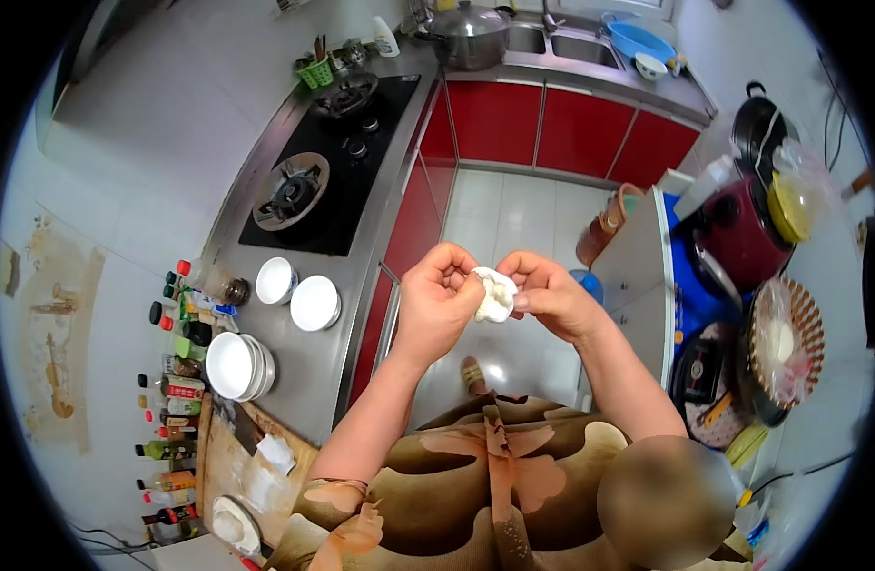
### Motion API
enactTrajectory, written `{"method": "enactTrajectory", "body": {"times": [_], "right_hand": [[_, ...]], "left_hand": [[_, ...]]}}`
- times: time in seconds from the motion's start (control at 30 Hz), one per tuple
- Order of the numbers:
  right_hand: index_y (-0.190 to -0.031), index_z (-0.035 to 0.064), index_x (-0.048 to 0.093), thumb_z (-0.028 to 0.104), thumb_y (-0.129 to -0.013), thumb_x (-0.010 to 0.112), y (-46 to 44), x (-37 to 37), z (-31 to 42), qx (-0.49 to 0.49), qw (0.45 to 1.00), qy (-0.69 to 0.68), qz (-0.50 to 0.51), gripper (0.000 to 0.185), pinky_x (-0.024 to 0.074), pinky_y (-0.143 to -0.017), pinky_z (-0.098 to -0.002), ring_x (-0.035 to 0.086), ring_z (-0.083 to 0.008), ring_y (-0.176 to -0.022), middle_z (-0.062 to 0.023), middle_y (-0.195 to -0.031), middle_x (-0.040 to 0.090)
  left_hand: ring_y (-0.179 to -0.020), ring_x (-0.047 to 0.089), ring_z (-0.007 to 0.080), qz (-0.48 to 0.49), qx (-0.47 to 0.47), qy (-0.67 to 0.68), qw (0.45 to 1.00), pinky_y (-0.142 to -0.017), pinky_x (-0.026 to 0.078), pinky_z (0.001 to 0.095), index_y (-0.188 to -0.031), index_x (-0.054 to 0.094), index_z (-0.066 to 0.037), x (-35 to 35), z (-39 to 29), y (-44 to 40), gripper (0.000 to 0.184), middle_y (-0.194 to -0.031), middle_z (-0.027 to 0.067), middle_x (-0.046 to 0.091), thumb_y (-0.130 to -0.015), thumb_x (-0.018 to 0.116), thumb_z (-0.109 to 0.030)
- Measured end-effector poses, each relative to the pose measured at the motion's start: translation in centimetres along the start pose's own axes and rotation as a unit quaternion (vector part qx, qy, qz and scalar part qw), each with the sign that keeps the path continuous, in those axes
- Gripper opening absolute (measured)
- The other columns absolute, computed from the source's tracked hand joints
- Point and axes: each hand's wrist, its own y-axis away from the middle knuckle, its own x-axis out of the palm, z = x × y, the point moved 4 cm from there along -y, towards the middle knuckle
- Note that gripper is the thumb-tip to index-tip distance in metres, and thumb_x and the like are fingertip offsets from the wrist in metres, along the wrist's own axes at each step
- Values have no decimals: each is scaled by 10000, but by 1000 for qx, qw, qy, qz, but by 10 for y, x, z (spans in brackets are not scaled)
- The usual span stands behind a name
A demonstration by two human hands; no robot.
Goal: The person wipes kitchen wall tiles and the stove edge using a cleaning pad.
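A piece of white dough (pixel 495 297), hollowed like a small cup, is held up in front of my body over the floor. My left hand (pixel 439 303) pinches its left edge, with the thumb on the near side and the fingers curled. At its right edge my right hand (pixel 553 297) grips the rim between thumb and fingers. Something pale and lumpy shows inside the hollow; I cannot make out what. To the left, on a floured wooden board (pixel 283 490), stands a bowl (pixel 251 542) with white dough in it, near a cleaver (pixel 237 426).
White bowls (pixel 315 304) and a bowl stack (pixel 232 365) stand on the steel counter, beside several bottles (pixel 178 387). A gas stove (pixel 292 193) lies beyond. At right, a side table bears a dark red cooker (pixel 737 228) and a basket (pixel 806 333).
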Motion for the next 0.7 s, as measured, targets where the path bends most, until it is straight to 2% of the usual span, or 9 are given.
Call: {"method": "enactTrajectory", "body": {"times": [0.2,0.27,0.4,0.47,0.57,0.63,0.7], "right_hand": [[-1032,65,556,125,-783,666,-71,-22,15,5,998,7,-59,279,393,-643,-196,532,-53,-750,7,-879,615],[-1028,69,554,116,-784,667,-93,-30,13,-2,999,10,-49,273,390,-638,-194,531,-48,-745,9,-880,615],[-904,69,567,52,-782,632,-130,-46,4,9,996,42,-74,139,387,-607,-195,516,-44,-699,10,-860,607],[-864,61,568,30,-778,604,-153,-54,5,-7,997,25,-70,99,384,-589,-197,505,-49,-679,-7,-855,608],[-862,56,560,19,-783,576,-187,-73,4,-13,999,10,-42,89,384,-577,-203,498,-58,-667,-18,-841,603],[-863,54,556,17,-788,566,-210,-83,2,10,999,-15,-32,84,383,-572,-203,499,-61,-663,-16,-825,595],[-881,50,554,23,-791,574,-229,-101,10,42,996,-71,-37,95,380,-564,-199,496,-67,-650,-14,-811,589]], "left_hand": [[-573,541,17,7,-11,16,1000,-512,411,177,-804,531,-4,-33,12,-72,30,-655,8,597,-813,548,19],[-615,534,14,36,-33,31,998,-541,417,166,-829,535,-6,-41,11,-90,58,-722,6,599,-829,530,52],[-594,507,3,47,-55,-12,997,-513,389,160,-829,537,-12,-62,29,-118,65,-712,-7,588,-829,537,53],[-572,481,-4,8,-55,-10,998,-491,363,157,-833,545,-18,-72,34,-133,66,-697,-20,572,-831,546,48],[-608,496,8,-29,-39,-60,997,-521,378,171,-834,553,-23,-88,40,-156,55,-700,-23,564,-836,551,32],[-652,526,33,-47,-51,-127,989,-562,409,188,-844,559,-20,-94,38,-173,36,-727,-10,582,-838,558,15],[-617,516,35,-81,-59,-111,989,-542,413,195,-828,562,-16,-97,49,-197,19,-705,-4,584,-826,577,-4]]}}
